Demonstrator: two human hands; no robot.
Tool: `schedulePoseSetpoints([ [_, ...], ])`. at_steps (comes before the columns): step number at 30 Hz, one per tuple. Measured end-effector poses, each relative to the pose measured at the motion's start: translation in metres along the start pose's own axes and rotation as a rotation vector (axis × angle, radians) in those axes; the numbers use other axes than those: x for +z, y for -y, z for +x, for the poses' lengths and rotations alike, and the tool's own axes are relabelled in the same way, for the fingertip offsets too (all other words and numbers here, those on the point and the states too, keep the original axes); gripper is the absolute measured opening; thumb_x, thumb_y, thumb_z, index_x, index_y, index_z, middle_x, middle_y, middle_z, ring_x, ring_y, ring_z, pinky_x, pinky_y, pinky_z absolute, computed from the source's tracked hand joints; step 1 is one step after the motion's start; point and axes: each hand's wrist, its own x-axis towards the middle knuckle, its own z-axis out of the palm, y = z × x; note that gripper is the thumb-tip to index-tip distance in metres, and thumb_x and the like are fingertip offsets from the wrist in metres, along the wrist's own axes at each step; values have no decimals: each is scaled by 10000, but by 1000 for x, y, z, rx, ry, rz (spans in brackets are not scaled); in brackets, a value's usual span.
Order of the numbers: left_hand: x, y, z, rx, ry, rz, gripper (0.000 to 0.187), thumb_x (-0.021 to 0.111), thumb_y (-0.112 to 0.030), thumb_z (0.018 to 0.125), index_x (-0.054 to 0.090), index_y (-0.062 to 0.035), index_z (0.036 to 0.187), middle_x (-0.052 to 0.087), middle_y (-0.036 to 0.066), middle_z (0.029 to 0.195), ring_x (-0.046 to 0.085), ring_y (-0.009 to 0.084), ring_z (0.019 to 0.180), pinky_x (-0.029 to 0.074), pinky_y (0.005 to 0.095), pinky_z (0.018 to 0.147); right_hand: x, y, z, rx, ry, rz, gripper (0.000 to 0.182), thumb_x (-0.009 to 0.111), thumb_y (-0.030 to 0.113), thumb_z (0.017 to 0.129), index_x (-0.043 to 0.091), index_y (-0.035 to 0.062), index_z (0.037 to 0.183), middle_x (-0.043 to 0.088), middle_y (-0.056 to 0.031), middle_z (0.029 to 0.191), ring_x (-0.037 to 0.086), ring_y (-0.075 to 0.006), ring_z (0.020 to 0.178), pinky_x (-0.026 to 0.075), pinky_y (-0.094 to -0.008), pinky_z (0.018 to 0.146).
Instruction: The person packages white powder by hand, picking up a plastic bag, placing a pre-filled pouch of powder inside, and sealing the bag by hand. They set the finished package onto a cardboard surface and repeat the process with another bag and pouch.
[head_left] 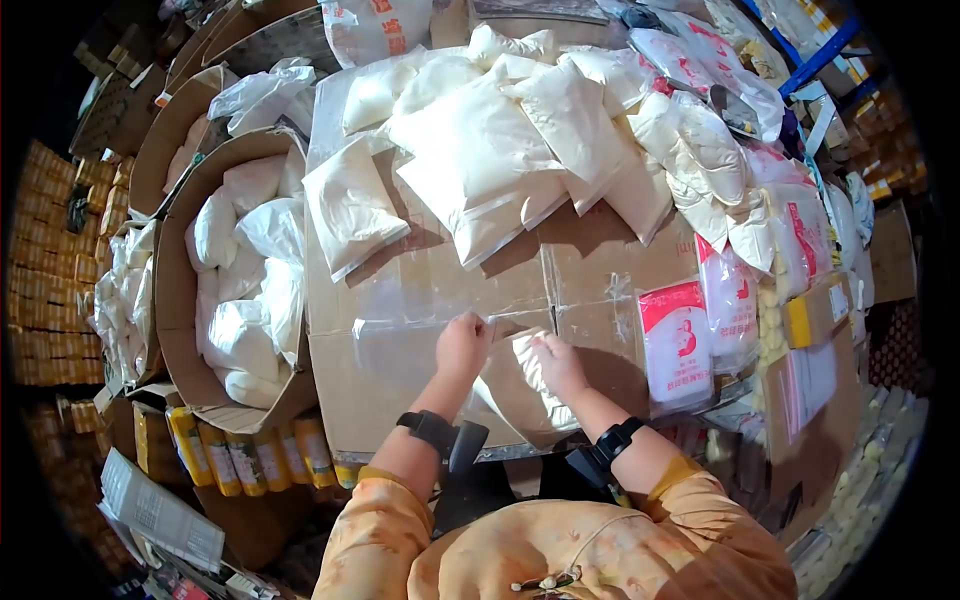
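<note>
A clear plastic bag [548, 395] catches the light at the near edge of the cardboard-covered table. My right hand [560, 366] grips its upper edge with curled fingers. My left hand [464, 346] is closed at the bag's left side, its fingertips seeming to pinch the rim, though the film is hard to make out there. Beyond my hands lies a heap of clear bags filled with cream-coloured powder [480, 150]. One filled bag [352, 208] rests apart from the heap on the left.
A large cardboard box [172, 300] holding white filled bags stands at the table's left. Red-and-white printed packs [676, 345] lie along the right edge, with a small yellow and brown box [817, 312] beyond them. Yellow-wrapped packages [218, 458] line up below left.
</note>
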Motion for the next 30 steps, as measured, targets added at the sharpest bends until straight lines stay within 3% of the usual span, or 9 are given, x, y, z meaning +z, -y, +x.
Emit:
schedulePoseSetpoints([
  [3, -1, -30, -17, 66, -19, -148, 136, 573, -175, 764, 590, -44, 736, 602, 166, 723, 583, 345, 696, 465, 408, 623, 21, -29, 1, -97, 234, 149, 160, 447, 63, 871, 573, -10, 935, 626, -152, 904, 584, -231, 837, 450, -321, 742],
  [6, 3, -32, -38, 257, -9, -91, 77, 558, -147, 755, 594, -79, 762, 580, 134, 705, 574, 322, 640, 461, 402, 575, 51, -59, 3, -23, 142, 457, 136, 487, 71, 823, 587, -3, 878, 626, -155, 908, 590, -256, 863, 458, -332, 740],
  [7, 8, -32, -47, 347, -7, -7, 65, 553, -136, 748, 590, -86, 767, 570, 124, 704, 568, 315, 627, 460, 402, 563, 26, -18, 8, -145, 259, -169, 109, 554, 126, 769, 594, 28, 794, 622, -152, 892, 587, -285, 877, 465, -344, 724],
  [10, 11, -37, -57, 488, -23, 78, 86, 538, -113, 722, 568, -101, 802, 540, 85, 721, 556, 287, 630, 459, 399, 539, 19, 7, 10, -485, 275, -696, 163, 575, 203, 757, 585, 41, 745, 618, -150, 876, 579, -313, 875, 464, -359, 706],
  [13, 13, -31, -58, 597, -106, 48, 131, 556, -133, 708, 569, -135, 839, 548, 53, 760, 561, 263, 702, 455, 378, 579, 29, -12, 12, -101, 67, 19, 165, 519, 178, 813, 599, 35, 827, 621, -144, 897, 579, -318, 881, 466, -355, 731],
  [14, 11, -27, -60, 603, -144, 73, 135, 564, -143, 708, 560, -126, 842, 540, 49, 784, 550, 252, 735, 441, 373, 611, 30, -15, 13, 30, -3, 253, 174, 500, 170, 832, 604, 33, 855, 621, -142, 904, 579, -319, 882, 466, -354, 739],
  [20, 14, 10, -72, 472, -243, 147, 214, 587, -177, 690, 536, -128, 892, 503, 24, 841, 507, 233, 824, 389, 379, 666, 5, -16, 8, -103, -143, -151, 234, 454, 184, 871, 590, 46, 1003, 618, -176, 920, 580, -343, 884, 459, -373, 751],
  [24, 15, 11, -75, 304, -175, 75, 275, 633, -127, 674, 514, -96, 920, 520, 93, 912, 485, 302, 885, 391, 397, 734, 6, -26, 12, 123, -196, -165, 183, 486, 187, 847, 576, 52, 931, 603, -200, 870, 573, -368, 860, 455, -402, 725],
  [30, 28, 27, -87, 226, -382, -101, 254, 652, -89, 695, 501, -66, 899, 498, 155, 947, 490, 370, 871, 400, 444, 763, -16, -27, 2, -119, -61, -513, 165, 501, 182, 838, 502, 51, 940, 595, -217, 808, 571, -392, 793, 445, -455, 660],
])
